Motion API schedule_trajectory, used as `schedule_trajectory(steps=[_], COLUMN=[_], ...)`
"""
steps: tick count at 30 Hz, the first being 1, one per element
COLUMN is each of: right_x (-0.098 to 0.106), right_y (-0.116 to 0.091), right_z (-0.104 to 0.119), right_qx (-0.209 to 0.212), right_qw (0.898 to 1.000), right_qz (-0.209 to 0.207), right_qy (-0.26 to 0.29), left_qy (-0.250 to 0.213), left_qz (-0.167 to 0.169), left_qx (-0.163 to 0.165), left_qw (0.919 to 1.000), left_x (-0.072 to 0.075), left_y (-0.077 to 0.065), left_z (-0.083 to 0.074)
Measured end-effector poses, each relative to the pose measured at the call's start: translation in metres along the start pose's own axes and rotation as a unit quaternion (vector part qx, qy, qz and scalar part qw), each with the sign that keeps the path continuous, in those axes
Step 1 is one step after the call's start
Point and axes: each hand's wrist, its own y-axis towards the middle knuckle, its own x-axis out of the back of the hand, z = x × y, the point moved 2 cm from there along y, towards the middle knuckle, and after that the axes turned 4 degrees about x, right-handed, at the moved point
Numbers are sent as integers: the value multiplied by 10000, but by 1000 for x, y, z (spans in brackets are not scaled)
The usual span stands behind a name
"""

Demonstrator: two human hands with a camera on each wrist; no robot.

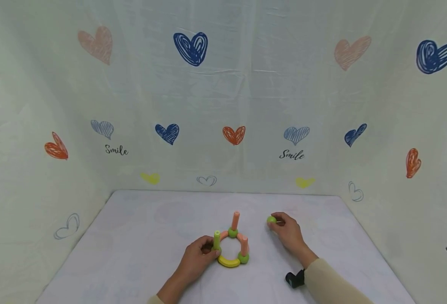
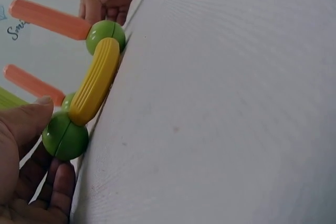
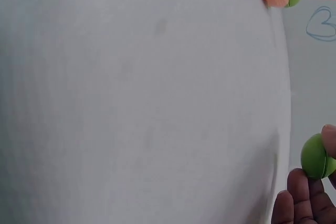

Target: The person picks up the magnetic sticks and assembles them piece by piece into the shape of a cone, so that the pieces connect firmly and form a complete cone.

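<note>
Near the middle of the white table stands a ring of toy building pieces: a yellow curved piece in front, salmon curved pieces behind, joined by green balls. Two salmon sticks and a light green stick rise upright from the balls. At the ring's left side, my left hand grips the green ball under the light green stick, thumb on top. Off to the ring's right and apart from it, my right hand pinches a loose green ball between thumb and fingers.
A black device shows at the right sleeve, over the table. White curtains printed with hearts and the word "Smile" enclose the table at the back and both sides.
</note>
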Motion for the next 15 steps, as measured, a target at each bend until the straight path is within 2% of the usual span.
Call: schedule_trajectory(steps=[5, 10, 15], right_x=[-3, -9, -13], right_y=[-4, -10, -16], right_z=[19, 53, 88], right_qx=[111, 418, 688], right_qw=[9993, 9965, 9893], right_qz=[104, 204, 359], right_qy=[351, 690, 1233], left_qy=[-209, -241, -170], left_qz=[25, -65, -205], left_qx=[-102, -85, -53], left_qw=[9997, 9997, 9996], left_x=[1, 1, -1], left_y=[-1, 0, 1], left_z=[1, 3, 3])
